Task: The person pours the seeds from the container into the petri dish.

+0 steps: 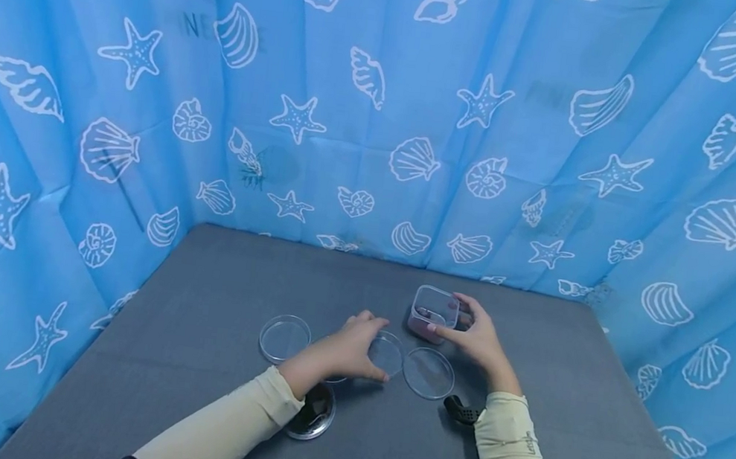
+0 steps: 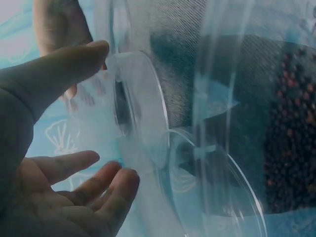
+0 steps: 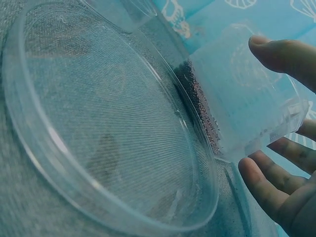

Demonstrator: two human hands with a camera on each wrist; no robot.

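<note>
My left hand [image 1: 353,349] hovers with spread fingers over a clear petri dish [image 1: 387,353], thumb and fingertips at opposite sides of its rim. In the left wrist view a wide gap separates the thumb from the fingers. My right hand [image 1: 480,342] holds a clear square plastic tub [image 1: 415,311], thumb on one side and fingers on the other. Small dark reddish seeds [image 3: 200,108] line the tub's bottom. Closest to the right wrist lies another clear dish [image 1: 428,373]. Under the left forearm, a dish [image 1: 314,435] contains similar dark seeds [image 2: 291,143].
Another clear dish [image 1: 285,338] lies to the left, and one more rim [image 1: 335,379] peeks out from under the left hand. Grey cloth [image 1: 549,368] covers the table. A blue shell-print curtain [image 1: 376,148] hangs around its back and sides. A black strap [image 1: 459,411] sits at the right wrist.
</note>
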